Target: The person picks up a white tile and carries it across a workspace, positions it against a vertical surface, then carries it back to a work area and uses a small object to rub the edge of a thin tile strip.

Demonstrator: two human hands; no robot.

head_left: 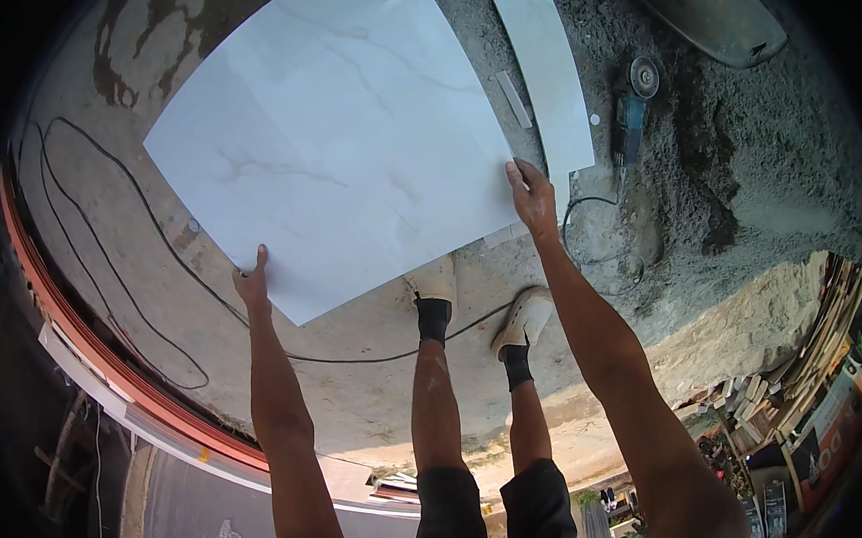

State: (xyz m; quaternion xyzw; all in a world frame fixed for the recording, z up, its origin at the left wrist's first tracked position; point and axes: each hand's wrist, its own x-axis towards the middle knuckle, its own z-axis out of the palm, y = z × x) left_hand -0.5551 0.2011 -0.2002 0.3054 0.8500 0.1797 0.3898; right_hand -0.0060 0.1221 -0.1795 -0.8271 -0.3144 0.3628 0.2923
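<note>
A large, pale tile [340, 158] with faint grey veins stretches out in front of me. My left hand [252, 279] grips its near left edge, thumb lying on top and the fingers hidden underneath. On the right edge, close to the near corner, my right hand [534, 197] is closed round the tile. Just beyond my right hand lies a long, narrow pale tile strip [552, 71], with a short thin offcut [513, 99] beside it. An angle grinder [629, 121] with a blue body and a round disc rests right of the strip.
A black cord [387, 358] runs over the concrete floor past my shoes [525, 318] and loops at the left. Rough grey sand or mortar [696, 161] covers the right side, below a metal basin [708, 12]. Stacked wood pieces [810, 349] stand at the lower right.
</note>
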